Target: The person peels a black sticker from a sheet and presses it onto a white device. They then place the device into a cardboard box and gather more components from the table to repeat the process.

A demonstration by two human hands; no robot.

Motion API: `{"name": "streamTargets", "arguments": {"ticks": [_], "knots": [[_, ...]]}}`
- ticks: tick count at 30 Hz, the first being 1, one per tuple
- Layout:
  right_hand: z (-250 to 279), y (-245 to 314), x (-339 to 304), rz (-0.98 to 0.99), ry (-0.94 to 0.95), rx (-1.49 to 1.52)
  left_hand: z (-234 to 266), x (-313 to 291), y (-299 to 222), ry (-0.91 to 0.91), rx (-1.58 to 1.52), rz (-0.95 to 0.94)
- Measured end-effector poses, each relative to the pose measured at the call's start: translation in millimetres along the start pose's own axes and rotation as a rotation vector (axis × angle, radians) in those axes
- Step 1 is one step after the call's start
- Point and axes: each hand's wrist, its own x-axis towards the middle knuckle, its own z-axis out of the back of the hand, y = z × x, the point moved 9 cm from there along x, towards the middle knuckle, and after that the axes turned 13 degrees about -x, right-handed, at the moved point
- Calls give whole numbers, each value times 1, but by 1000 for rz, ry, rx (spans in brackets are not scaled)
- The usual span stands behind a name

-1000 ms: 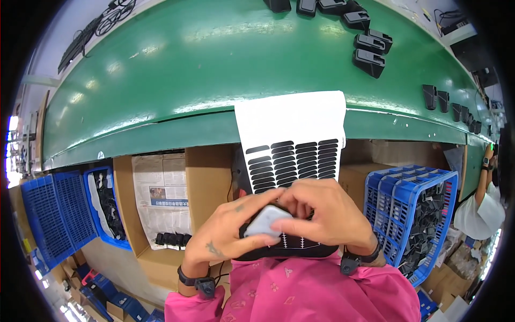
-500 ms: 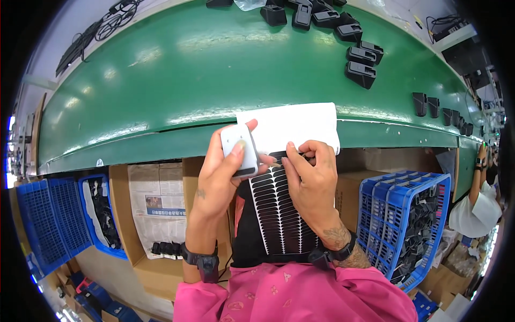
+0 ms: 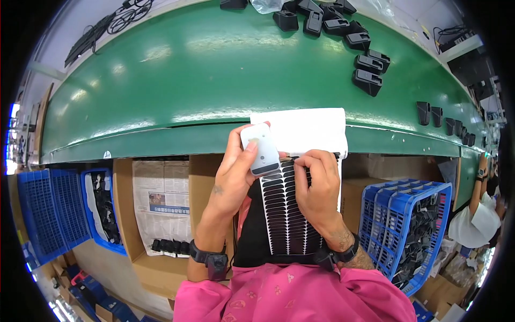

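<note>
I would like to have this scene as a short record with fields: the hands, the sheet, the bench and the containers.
Left hand: holds a pale device with a dark band at its lower end
Right hand: bent over the sheet; grip unclear
Sheet: white, with columns of dark strips
Green bench: carries black plastic parts
Left side: cardboard box containing newspaper
Right side: blue crate holding dark pieces

Your right hand partly hides black strips; a bag, seemingly plastic, is cropped near the counter's far edge.
</note>
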Motion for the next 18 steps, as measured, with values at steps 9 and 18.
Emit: {"name": "streamTargets", "arguments": {"ticks": [9, 18], "knots": [[17, -42, -13, -558, 243, 829, -6, -7, -5, 6, 77, -35], [29, -20, -18, -550, 490, 893, -53, -61, -3, 324, 376, 49]]}}
